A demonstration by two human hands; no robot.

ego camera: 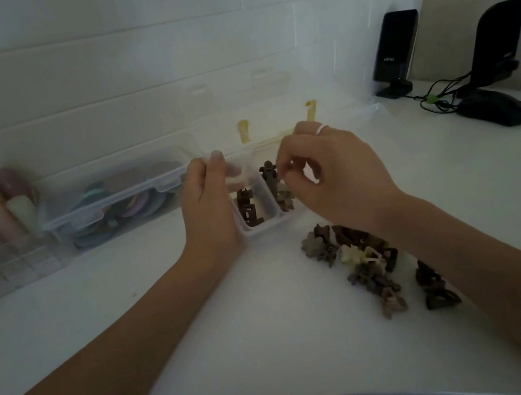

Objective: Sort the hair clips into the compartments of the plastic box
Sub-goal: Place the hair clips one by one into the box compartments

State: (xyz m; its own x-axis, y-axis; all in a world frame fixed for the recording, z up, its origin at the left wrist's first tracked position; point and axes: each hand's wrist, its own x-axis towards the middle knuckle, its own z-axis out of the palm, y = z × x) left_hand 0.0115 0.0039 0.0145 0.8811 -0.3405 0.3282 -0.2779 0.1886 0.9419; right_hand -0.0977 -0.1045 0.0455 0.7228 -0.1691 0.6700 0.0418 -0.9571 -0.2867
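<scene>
The left hand (209,202) holds the left wall of the small clear plastic box (259,227), thumb and fingers curled on its edge. The right hand (335,173) hovers over the right compartment, fingers bent together; whether they pinch a clip I cannot tell. Dark hair clips (248,208) lie in both compartments. A loose pile of clips (364,261) sits on the white tabletop (242,339) just beside the box, under the right wrist.

Single head view, looking forward and down, close above plastic box (259,228); wall behind it.
</scene>
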